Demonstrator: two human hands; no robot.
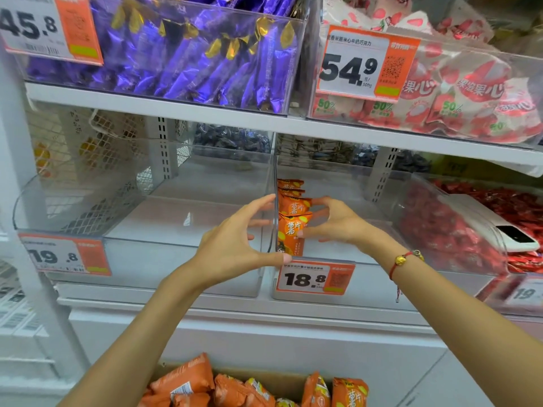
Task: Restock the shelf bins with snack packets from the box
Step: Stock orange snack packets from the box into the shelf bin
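1. Cardboard box [282, 380], bottom edge: crinkled orange foil packets [188, 380].
2. Left hand [235, 245], fingers spread, holding nothing; right hand [338, 224] apparently pinching upright orange snack packets [293, 227].
3. Clear rigid plastic bin [367, 259] contains them.

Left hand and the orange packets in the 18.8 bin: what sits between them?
In the head view, the bin's clear side wall stands between the left hand and the orange packets; the right hand holds them directly.
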